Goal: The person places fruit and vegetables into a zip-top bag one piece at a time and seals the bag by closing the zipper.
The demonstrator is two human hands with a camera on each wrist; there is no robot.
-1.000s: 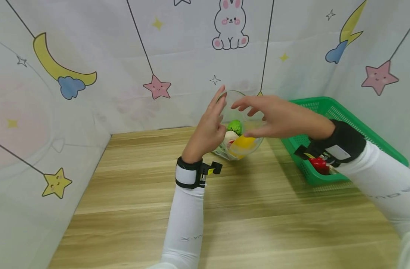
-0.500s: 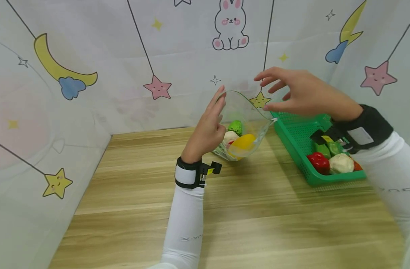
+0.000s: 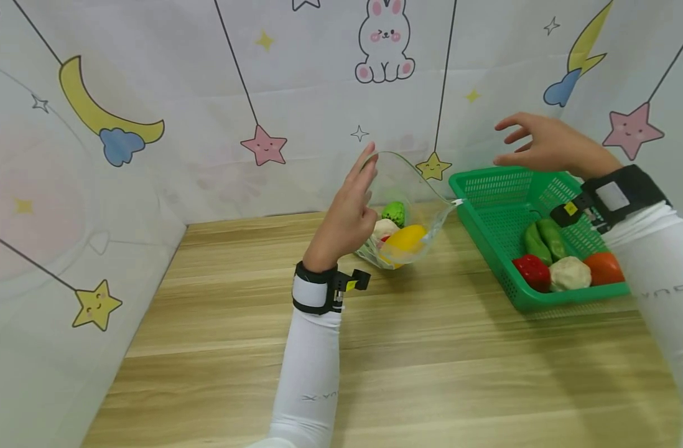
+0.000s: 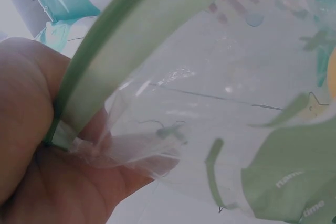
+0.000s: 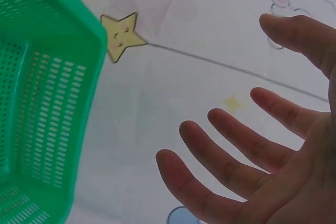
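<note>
Occupying the right of the frame, a green basket [image 3: 571, 298] of vegetables [image 3: 569, 274] is partly hidden by my right sleeve [image 3: 655, 267]; my right grip [image 3: 554, 143], fingers spread, hangs near its far rim. At centre, my left grip [image 3: 344, 218] pinches a clear bag [image 3: 414, 208], which extends rightward.

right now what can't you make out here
Head view: the left side of the clear bag, behind the left hand.
Head view: the red thing in that bag; only a sliver shows behind the yellow thing.
Head view: the right side of the green basket, behind the right sleeve and wristband.
Left wrist view: an orange shape, cut off by the right edge.
Right wrist view: the basket's contents, cut off by the left edge.
</note>
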